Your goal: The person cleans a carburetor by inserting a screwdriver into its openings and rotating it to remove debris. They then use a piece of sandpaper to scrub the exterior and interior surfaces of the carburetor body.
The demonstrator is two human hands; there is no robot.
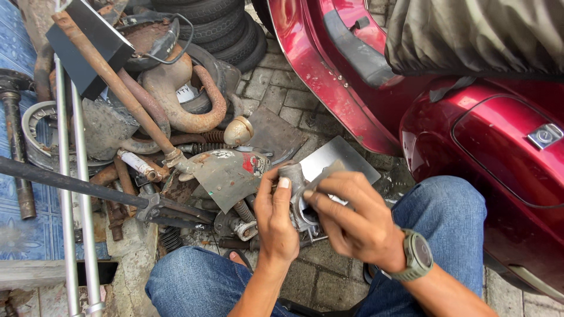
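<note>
- The left hand (275, 220) is closed around a small grey cast-metal engine part with a round bore (296, 196), thumb on top and fingers hidden behind it; the part sits in the air above the person's lap, over the brick-paved floor (276, 82), between the two blue denim knees (194, 282).
- The right hand (352, 220), with an olive wristwatch (418, 255) on its wrist, is curled with thumb and forefinger pinched on a thin grey strip or blade (323, 175) that lies against the part's upper edge.
- Judged from this, the work is scraping or cleaning a mating face: it seems best to keep the left grip firm and the part steady against the palm, so the strip does not skid off.
- Keeping the strip flat and the strokes short would likely spare the soft metal from gouges.
- The flat grey metal sheet (338, 155) lies on the floor just beyond the hands, beside the pile of rusty pipes and scrap parts (153, 111); the dark red scooter body (493, 135) stands close on the right.
</note>
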